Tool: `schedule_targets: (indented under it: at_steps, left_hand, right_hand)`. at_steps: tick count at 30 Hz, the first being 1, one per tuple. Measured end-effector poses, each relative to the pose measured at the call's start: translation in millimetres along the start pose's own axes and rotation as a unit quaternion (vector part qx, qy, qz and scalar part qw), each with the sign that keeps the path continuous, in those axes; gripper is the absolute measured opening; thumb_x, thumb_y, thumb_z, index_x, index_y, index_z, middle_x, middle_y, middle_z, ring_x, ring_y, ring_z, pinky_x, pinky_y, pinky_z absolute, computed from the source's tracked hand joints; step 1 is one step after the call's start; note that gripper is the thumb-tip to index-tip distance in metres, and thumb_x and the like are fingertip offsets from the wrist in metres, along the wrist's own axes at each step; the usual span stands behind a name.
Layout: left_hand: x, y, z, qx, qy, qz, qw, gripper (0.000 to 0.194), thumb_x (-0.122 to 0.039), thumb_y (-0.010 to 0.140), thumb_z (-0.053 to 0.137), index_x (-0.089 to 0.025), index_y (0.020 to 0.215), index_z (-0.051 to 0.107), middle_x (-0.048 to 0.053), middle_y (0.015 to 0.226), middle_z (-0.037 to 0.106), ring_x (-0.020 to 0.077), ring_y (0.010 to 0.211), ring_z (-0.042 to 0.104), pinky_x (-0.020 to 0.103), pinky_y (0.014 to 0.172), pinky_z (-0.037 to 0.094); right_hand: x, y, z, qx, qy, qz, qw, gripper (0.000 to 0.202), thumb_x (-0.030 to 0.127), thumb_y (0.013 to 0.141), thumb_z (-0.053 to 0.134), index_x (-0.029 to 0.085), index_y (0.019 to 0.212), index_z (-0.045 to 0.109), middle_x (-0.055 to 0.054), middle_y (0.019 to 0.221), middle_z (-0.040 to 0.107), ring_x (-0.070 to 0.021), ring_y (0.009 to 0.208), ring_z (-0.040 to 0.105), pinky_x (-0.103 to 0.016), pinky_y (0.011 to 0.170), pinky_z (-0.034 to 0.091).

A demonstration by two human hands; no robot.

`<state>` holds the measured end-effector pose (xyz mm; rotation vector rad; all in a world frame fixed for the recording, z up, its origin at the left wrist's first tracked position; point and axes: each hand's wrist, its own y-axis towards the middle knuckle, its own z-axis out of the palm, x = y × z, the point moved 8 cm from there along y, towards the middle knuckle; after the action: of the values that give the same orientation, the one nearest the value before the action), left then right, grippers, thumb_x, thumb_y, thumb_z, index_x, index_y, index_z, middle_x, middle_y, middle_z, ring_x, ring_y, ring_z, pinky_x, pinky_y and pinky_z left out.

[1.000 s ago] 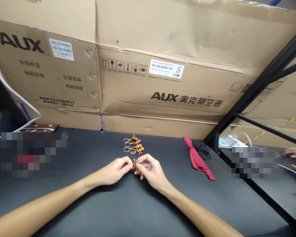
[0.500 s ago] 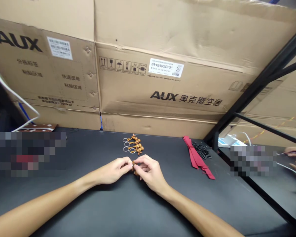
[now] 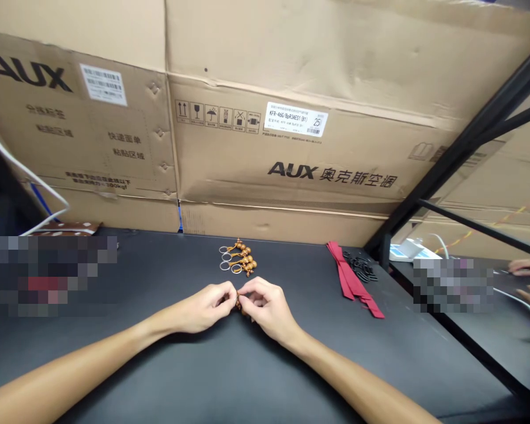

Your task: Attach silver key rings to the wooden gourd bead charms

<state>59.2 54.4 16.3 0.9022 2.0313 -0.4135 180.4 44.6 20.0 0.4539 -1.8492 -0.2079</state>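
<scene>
From here, L hand (image 3: pixel 212 306) & R hand (image 3: pixel 268 307) both pinch brown beads (image 3: pixel 239 304), mostly hidden; keyrings (image 3: pixel 246 259) lie just beyond on surface (image 3: pixel 203 377).

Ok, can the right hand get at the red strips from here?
Probably yes: no object shows between the right hand and the red strips, off to its right. But it and the left hand both seem to pinch a small brown piece, so it may need to let go first.
</scene>
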Motion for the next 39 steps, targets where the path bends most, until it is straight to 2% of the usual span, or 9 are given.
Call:
schedule_targets:
  at_steps: [7, 13, 25, 30, 35, 39]
  left_hand:
    - [2, -1, 0.7, -0.007, -0.002, -0.003, 1.0, 0.019, -0.032, 0.096, 0.041, -0.019, 0.083, 0.048, -0.005, 0.07, 0.049, 0.0116, 0.062, 0.04, 0.022, 0.06, 0.034]
    - [1, -1, 2.3, -0.003, 0.007, 0.006, 1.0, 0.02, -0.032, 0.096, 0.04, -0.019, 0.082, 0.048, -0.004, 0.07, 0.051, 0.0117, 0.062, 0.042, 0.022, 0.06, 0.036]
    - [-7, -3, 4.7, -0.004, 0.065, 0.017, 0.998, 0.02, -0.03, 0.096, 0.039, -0.019, 0.081, 0.045, -0.005, 0.069, 0.05, 0.0119, 0.061, 0.041, 0.024, 0.06, 0.033]
    - [-4, -3, 4.1, -0.014, 0.037, 0.005, 0.999, 0.021, -0.032, 0.096, 0.038, -0.019, 0.081, 0.046, -0.005, 0.068, 0.048, 0.0117, 0.06, 0.038, 0.023, 0.058, 0.033]
    - [-1, -3, 3.7, -0.023, 0.008, 0.001, 1.0, 0.021, -0.034, 0.098, 0.037, -0.02, 0.085, 0.045, -0.005, 0.07, 0.049, 0.0119, 0.062, 0.039, 0.023, 0.06, 0.035]
    - [-4, -3, 3.0, -0.028, 0.01, 0.011, 1.0, 0.019, -0.032, 0.098, 0.037, -0.02, 0.086, 0.044, -0.005, 0.071, 0.05, 0.0122, 0.063, 0.041, 0.024, 0.061, 0.036]
  right_hand:
    - [-8, 0, 1, 0.008, 0.002, 0.044, 0.999, 0.01, 0.021, 0.079, 0.057, 0.017, 0.082, 0.066, 0.002, 0.061, 0.059, -0.0104, 0.052, 0.053, -0.021, 0.051, 0.046]
    - [-7, 1, 4, 0.026, 0.025, 0.051, 0.998, 0.009, 0.023, 0.08, 0.058, 0.017, 0.082, 0.065, 0.002, 0.062, 0.059, -0.0102, 0.053, 0.053, -0.021, 0.052, 0.044]
    - [-17, -3, 7, 0.037, 0.078, 0.118, 0.989, 0.01, 0.025, 0.076, 0.065, 0.016, 0.079, 0.063, 0.004, 0.053, 0.058, -0.0068, 0.042, 0.046, -0.018, 0.042, 0.039]
    - [-23, -3, 9, 0.041, 0.135, 0.158, 0.977, 0.017, 0.029, 0.073, 0.069, 0.016, 0.078, 0.06, 0.004, 0.055, 0.058, -0.0072, 0.043, 0.049, -0.018, 0.041, 0.041]
    - [-24, 0, 11, 0.047, 0.196, 0.158, 0.967, 0.026, 0.038, 0.072, 0.073, 0.016, 0.08, 0.06, 0.003, 0.06, 0.059, -0.008, 0.046, 0.05, -0.019, 0.04, 0.043]
    - [-25, 0, 11, 0.037, 0.208, 0.165, 0.963, 0.029, 0.039, 0.071, 0.075, 0.015, 0.079, 0.061, 0.003, 0.058, 0.058, -0.0068, 0.044, 0.047, -0.018, 0.038, 0.039]
